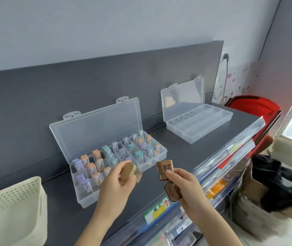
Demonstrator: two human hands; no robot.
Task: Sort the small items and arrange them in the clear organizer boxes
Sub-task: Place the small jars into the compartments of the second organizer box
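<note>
Here, brown vials (164, 168), seemingly several, are held pinched in the left hand (118, 183) and right hand (184, 185) at six o'clock, best seated upright, colour-grouped, in the empty organizer box (212, 128) at one o'clock.

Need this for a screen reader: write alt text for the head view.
A person's left grip and right grip each hold small brown containers above a dark shelf. Behind them, an open clear organizer box holds purple-, orange- and teal-capped vials; a second open box looks empty farther right.
</note>
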